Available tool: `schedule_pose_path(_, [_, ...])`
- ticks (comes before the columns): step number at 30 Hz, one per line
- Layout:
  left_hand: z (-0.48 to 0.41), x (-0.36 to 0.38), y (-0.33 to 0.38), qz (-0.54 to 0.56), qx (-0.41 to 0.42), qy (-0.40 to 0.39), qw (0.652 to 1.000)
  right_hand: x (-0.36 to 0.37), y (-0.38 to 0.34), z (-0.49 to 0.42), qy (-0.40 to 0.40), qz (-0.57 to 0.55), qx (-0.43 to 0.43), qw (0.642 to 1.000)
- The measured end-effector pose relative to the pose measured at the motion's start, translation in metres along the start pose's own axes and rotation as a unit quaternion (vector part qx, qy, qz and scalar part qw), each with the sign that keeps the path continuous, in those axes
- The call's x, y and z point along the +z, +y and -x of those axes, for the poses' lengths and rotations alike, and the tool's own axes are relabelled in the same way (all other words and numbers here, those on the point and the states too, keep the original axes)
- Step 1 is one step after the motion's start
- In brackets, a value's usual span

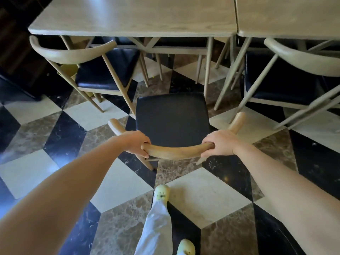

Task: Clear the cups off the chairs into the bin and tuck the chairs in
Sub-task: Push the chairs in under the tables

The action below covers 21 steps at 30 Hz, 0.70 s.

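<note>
Chair (172,115) | stands out on the floor, facing the front edge of the table (128,15), seat bare | my left hand (136,144) and right hand (220,144) both grip its backrest (176,152) | no cup in view; pushing it in is left.

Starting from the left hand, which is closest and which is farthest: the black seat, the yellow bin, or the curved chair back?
1. The curved chair back: the left hand grips it.
2. The black seat: just ahead, lower down.
3. The yellow bin: far left, behind the tucked chair.
</note>
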State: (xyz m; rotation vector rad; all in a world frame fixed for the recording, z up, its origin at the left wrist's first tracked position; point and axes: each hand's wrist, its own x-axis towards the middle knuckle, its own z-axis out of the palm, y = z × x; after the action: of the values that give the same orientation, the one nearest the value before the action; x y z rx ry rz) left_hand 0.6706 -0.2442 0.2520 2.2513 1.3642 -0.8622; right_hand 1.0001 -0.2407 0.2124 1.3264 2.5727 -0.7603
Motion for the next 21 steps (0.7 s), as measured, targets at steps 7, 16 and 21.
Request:
schedule_pose_path(7, [-0.066,-0.062,-0.062,-0.022,0.01,0.002,1.0,-0.048,0.034,-0.075,0.012,-0.009,0.015,1.0])
schedule_pose_path(16, [-0.162,-0.152,-0.159,-0.04,0.031,-0.012,0.999,-0.112,0.076,-0.187,0.029,0.001,0.043,0.999])
schedule_pose_path(21, [-0.197,-0.198,-0.197,-0.034,0.049,-0.012,0.998,-0.133,0.093,-0.23,0.045,-0.024,0.06,0.997])
